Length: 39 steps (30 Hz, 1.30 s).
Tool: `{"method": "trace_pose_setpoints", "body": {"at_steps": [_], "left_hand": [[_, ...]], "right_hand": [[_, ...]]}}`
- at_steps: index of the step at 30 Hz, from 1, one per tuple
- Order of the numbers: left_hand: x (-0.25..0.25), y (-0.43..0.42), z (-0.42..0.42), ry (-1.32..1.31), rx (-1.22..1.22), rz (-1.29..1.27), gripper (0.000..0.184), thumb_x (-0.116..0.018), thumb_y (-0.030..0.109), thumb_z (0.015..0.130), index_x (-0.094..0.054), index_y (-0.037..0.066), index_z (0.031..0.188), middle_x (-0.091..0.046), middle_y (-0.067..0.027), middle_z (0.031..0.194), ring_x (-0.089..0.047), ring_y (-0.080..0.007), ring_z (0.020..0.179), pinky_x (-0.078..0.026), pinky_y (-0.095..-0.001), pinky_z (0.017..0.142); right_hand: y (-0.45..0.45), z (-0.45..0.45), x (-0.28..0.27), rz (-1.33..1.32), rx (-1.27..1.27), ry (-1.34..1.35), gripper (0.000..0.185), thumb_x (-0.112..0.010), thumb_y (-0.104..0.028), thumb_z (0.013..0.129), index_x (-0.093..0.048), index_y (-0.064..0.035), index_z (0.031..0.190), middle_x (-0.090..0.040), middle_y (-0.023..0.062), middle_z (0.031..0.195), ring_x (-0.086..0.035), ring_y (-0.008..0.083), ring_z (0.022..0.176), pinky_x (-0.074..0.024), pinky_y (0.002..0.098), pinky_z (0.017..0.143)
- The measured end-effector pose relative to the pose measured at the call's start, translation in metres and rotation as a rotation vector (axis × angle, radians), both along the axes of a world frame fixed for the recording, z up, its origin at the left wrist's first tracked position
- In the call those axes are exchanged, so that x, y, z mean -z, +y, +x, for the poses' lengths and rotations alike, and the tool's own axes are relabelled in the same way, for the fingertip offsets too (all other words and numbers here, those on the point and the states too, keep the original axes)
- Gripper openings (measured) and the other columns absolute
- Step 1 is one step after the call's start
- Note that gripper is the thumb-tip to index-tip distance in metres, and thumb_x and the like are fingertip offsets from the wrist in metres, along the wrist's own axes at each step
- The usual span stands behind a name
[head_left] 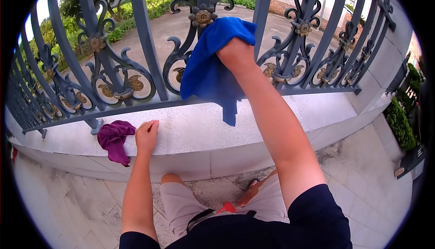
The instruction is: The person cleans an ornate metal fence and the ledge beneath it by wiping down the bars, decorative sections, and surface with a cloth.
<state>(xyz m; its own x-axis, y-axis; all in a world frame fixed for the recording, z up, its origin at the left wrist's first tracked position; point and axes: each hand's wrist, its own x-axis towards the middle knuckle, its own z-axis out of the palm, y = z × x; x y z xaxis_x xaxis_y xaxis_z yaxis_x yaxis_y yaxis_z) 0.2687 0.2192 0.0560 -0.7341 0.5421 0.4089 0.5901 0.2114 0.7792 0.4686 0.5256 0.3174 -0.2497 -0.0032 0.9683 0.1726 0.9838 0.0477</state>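
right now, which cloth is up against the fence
The blue cloth, held against the fence by the right hand; the purple cloth lies on the stone ledge beside the left hand.

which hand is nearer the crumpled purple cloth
Left. The left hand is close beside the crumpled purple cloth; the right hand is farther off, holding a draped blue cloth at the grey metal fence.

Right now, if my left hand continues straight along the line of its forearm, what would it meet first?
Probably the metal fence's bottom rail, ahead of your left hand across the stone ledge. The height is unclear, so it could perhaps pass below.
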Motion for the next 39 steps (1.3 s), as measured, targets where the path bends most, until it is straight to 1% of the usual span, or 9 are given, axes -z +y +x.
{"method": "trace_pose_setpoints", "body": {"at_steps": [8, 17, 21, 26, 30, 35, 36, 38, 39], "left_hand": [[-0.005, -0.012, 0.025, 0.131, -0.014, -0.045, 0.022, -0.080, 0.012, 0.095, -0.080, 0.006, 0.116, -0.065, -0.0068, 0.090, -0.066, -0.0204, 0.080, -0.054, -0.0350, 0.075], [-0.008, -0.019, 0.039, 0.284, -0.009, 0.008, 0.014, -0.080, 0.011, 0.094, -0.080, 0.007, 0.107, -0.065, -0.0068, 0.094, -0.066, -0.0234, 0.083, -0.055, -0.0372, 0.075], [-0.008, -0.013, 0.040, 0.294, -0.030, 0.002, 0.013, -0.079, 0.010, 0.095, -0.080, 0.006, 0.107, -0.065, -0.0071, 0.094, -0.066, -0.0239, 0.081, -0.055, -0.0371, 0.074], [-0.010, -0.020, 0.042, 0.239, -0.001, 0.019, 0.012, -0.079, 0.009, 0.096, -0.079, 0.004, 0.106, -0.066, -0.0080, 0.096, -0.067, -0.0238, 0.081, -0.055, -0.0366, 0.074], [-0.011, -0.018, 0.043, 0.312, -0.031, 0.005, 0.009, -0.077, 0.009, 0.097, -0.080, 0.005, 0.103, -0.067, -0.0084, 0.095, -0.068, -0.0261, 0.083, -0.055, -0.0379, 0.075], [-0.008, -0.016, 0.042, 0.428, -0.046, 0.042, 0.009, -0.075, 0.009, 0.099, -0.080, 0.002, 0.104, -0.068, -0.0090, 0.092, -0.066, -0.0252, 0.080, -0.053, -0.0354, 0.073], [-0.007, -0.016, 0.043, 0.412, -0.049, 0.033, 0.009, -0.075, 0.009, 0.099, -0.080, 0.003, 0.102, -0.067, -0.0088, 0.092, -0.067, -0.0266, 0.082, -0.054, -0.0370, 0.074], [-0.008, -0.014, 0.042, 0.387, -0.056, 0.019, 0.007, -0.076, 0.010, 0.098, -0.080, 0.005, 0.100, -0.067, -0.0083, 0.093, -0.067, -0.0294, 0.085, -0.055, -0.0400, 0.075], [-0.007, -0.013, 0.041, 0.383, -0.058, 0.021, 0.007, -0.076, 0.010, 0.098, -0.080, 0.005, 0.100, -0.067, -0.0083, 0.093, -0.068, -0.0292, 0.085, -0.055, -0.0399, 0.075]], "right_hand": [[0.010, 0.024, 0.008, 0.257, 0.233, -0.305, 0.022, -0.074, -0.020, 0.088, -0.074, -0.0128, 0.108, -0.072, 0.0106, 0.110, -0.070, 0.0363, 0.106, -0.0569, 0.0480, 0.093], [0.010, 0.008, -0.016, 0.285, 0.286, -0.151, 0.011, -0.075, -0.028, 0.090, -0.077, -0.0178, 0.094, -0.074, 0.0077, 0.090, -0.073, 0.0338, 0.088, -0.0587, 0.0453, 0.072], [0.007, 0.004, -0.005, 0.087, 0.102, -0.038, 0.014, -0.074, -0.031, 0.093, -0.077, -0.0182, 0.091, -0.075, 0.0074, 0.089, -0.073, 0.0352, 0.085, -0.0587, 0.0463, 0.070], [0.012, 0.039, 0.020, 0.171, 0.097, -0.314, 0.028, -0.078, -0.020, 0.090, -0.077, -0.0159, 0.118, -0.075, 0.0115, 0.118, -0.070, 0.0393, 0.112, -0.0575, 0.0502, 0.097], [0.006, 0.049, 0.042, 0.005, 0.084, -0.306, 0.036, -0.075, -0.018, 0.093, -0.072, -0.0150, 0.128, -0.072, 0.0131, 0.125, -0.067, 0.0378, 0.122, -0.0550, 0.0501, 0.104], [-0.067, 0.074, 0.025, -0.293, 0.319, -0.566, 0.035, -0.074, -0.016, 0.093, -0.070, -0.0095, 0.127, -0.069, 0.0168, 0.130, -0.063, 0.0376, 0.126, -0.0498, 0.0460, 0.107], [-0.066, 0.073, 0.035, -0.286, 0.298, -0.517, 0.034, -0.074, -0.016, 0.093, -0.070, -0.0095, 0.126, -0.069, 0.0167, 0.128, -0.064, 0.0377, 0.123, -0.0501, 0.0463, 0.105], [-0.038, 0.059, 0.069, -0.030, -0.038, -0.055, 0.026, -0.074, -0.013, 0.091, -0.072, -0.0085, 0.117, -0.071, 0.0167, 0.119, -0.066, 0.0395, 0.115, -0.0517, 0.0476, 0.099], [-0.035, 0.052, 0.062, -0.003, 0.018, -0.072, 0.025, -0.074, -0.013, 0.090, -0.073, -0.0082, 0.115, -0.071, 0.0168, 0.116, -0.066, 0.0399, 0.114, -0.0522, 0.0474, 0.098]]}}
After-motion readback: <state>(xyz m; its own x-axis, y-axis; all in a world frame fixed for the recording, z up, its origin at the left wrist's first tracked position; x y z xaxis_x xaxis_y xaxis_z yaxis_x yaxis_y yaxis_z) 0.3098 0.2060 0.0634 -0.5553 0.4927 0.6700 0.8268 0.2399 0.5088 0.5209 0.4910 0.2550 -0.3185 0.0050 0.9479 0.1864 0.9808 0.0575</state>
